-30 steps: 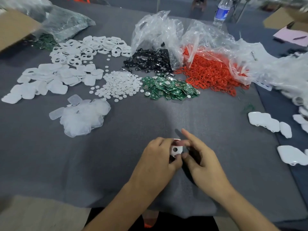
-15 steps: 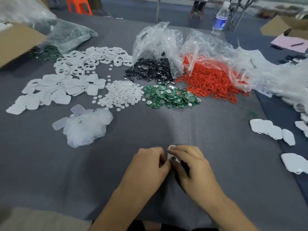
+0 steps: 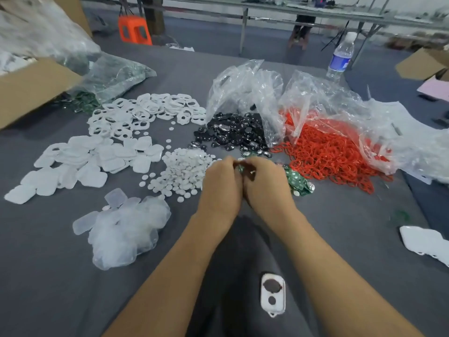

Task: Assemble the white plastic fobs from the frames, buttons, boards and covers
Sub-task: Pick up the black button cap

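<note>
In the head view, your left hand [image 3: 222, 183] and right hand [image 3: 266, 184] reach side by side over the green boards [image 3: 298, 182]. Their fingers are curled and the tips meet on a green sliver, but I cannot tell which hand grips it. The white frame [image 3: 272, 294] lies close before you, likely parked there to free both hands for separating one board.

An orange stool [image 3: 134, 30] on grey floor [image 3: 206, 32] near a long table [image 3: 267, 7].
</note>
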Demonstrator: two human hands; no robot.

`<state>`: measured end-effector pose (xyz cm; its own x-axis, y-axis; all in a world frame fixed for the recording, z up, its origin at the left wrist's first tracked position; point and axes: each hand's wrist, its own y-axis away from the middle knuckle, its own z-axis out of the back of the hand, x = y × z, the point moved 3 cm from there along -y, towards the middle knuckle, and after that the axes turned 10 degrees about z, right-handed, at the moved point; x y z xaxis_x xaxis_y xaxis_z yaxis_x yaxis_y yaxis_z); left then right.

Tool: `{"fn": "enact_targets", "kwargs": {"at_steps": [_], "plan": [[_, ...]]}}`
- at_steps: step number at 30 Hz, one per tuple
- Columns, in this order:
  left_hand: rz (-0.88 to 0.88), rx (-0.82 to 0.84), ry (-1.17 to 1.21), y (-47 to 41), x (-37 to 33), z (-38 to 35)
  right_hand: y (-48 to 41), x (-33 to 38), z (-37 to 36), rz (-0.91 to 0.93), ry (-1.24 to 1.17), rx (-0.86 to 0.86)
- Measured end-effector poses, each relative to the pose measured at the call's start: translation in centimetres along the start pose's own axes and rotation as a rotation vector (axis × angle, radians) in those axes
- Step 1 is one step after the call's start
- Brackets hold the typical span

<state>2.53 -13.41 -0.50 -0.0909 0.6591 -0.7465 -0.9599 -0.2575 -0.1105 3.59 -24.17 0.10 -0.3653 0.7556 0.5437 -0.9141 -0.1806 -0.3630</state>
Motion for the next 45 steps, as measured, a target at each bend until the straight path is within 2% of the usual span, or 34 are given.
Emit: {"fn": "enact_targets", "kwargs": {"at_steps": [3, 6, 9, 14, 25, 28, 30, 34, 36, 39, 42, 45], "plan": [[0.006, -0.058, -0.094, -5.9, 0.5, -0.9, -6.0, -0.6, -2.4, -0.027, 0.165, 0.065], [0.004, -0.003, -0.253, -10.7, 1.2, -2.2, -10.4, -1.9, -5.0, -0.083, 0.341, 0.201], [-0.03, 0.068, -0.348, -13.5, 1.7, -3.5, -12.9, -2.5, -6.5, -0.075, 0.402, 0.251], [-0.047, 0.072, -0.351, -15.2, 2.6, -3.9, -13.6, -3.1, -7.3, 0.042, 0.411, 0.265], [-0.033, 0.024, -0.209, -12.8, 2.1, -2.8, -13.4, -3.1, -7.2, 0.254, 0.492, 0.474], [-0.003, 0.008, -0.111, -12.2, 1.9, -2.1, -12.9, -3.3, -6.4, 0.162, 0.402, 0.422], [0.037, 0.017, 0.007, -11.7, 1.7, -1.4, -12.5, -3.2, -5.2, 0.076, 0.235, 0.365], [0.136, 0.184, 0.434, -8.8, 1.8, -0.5, -9.3, -2.6, -1.8, -0.105, -0.178, 0.169], [0.188, 0.272, 0.652, -6.1, 1.8, -0.1, -6.3, -2.4, 0.0, -0.118, -0.306, 0.106], [0.261, 0.385, 0.838, -1.6, 1.9, 0.0, -1.4, -1.8, 2.0, -0.063, -0.359, 0.118], [0.309, 0.436, 0.907, 3.0, 2.1, 0.3, 3.7, -1.1, 3.6, -0.067, -0.415, 0.127], [0.292, 0.458, 0.928, 7.4, 2.0, 1.2, 8.5, -0.4, 5.6, -0.088, -0.48, 0.017]]}}
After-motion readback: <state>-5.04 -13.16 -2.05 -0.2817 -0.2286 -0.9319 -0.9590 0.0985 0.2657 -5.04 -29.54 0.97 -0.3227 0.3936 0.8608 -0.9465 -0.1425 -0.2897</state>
